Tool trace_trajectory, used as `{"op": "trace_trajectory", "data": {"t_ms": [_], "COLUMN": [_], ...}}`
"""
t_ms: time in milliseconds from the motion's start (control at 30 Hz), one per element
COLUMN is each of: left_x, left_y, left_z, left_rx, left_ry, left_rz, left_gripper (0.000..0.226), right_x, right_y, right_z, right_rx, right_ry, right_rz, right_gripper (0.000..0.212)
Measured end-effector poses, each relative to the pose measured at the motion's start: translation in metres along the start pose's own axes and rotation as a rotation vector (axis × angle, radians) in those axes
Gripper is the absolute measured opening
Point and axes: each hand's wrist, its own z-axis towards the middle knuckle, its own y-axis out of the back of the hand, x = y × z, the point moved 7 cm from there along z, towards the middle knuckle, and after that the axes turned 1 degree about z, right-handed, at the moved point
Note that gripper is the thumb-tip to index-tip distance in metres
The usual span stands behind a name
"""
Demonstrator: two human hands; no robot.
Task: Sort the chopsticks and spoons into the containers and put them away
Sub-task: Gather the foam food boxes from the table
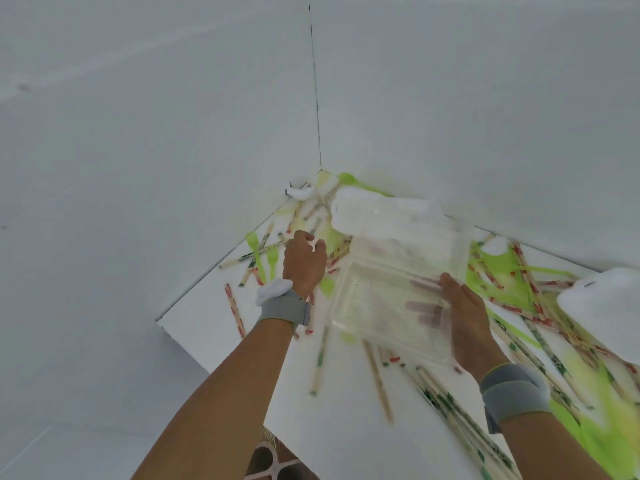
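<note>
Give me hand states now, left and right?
Left hand: fingers curled, whether it holds anything cannot be told.
Right hand: holding the clear plastic container, fingers under it.

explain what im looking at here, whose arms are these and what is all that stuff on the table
This is one picture from a camera worn on a person's head, looking down at their own arms; there is no robot. The right hand holds a clear plastic container above a white table set in a wall corner; its fingers show through the plastic. The left hand reaches toward the pile, fingers curled, its grip unclear. Scattered on the table are wrapped chopsticks and green plastic spoons. The picture is blurry.
</note>
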Motion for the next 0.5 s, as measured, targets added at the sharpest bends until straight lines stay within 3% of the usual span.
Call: {"op": "trace_trajectory", "data": {"t_ms": [233,300,367,500], "left_x": [-0.031,-0.031,-0.031,-0.033], "left_y": [-0.030,-0.041,-0.047,-0.050], "left_z": [0.084,0.092,0.100,0.097], "left_rx": [0.072,0.097,0.054,0.033], "left_ry": [-0.016,-0.023,-0.028,-0.047], "left_rz": [0.132,0.174,0.181,0.119], "left_gripper": [0.056,0.051,0.030,0.036], "right_x": [0.007,0.003,-0.001,0.000], "right_y": [0.002,0.002,0.002,0.008], "right_z": [0.029,0.029,0.029,0.027], "right_rx": [-0.133,-0.166,-0.191,-0.228], "right_ry": [-0.009,-0.012,-0.016,-0.008], "right_rz": [0.007,0.029,0.053,0.084], "right_gripper": [0.032,0.029,0.027,0.026]}}
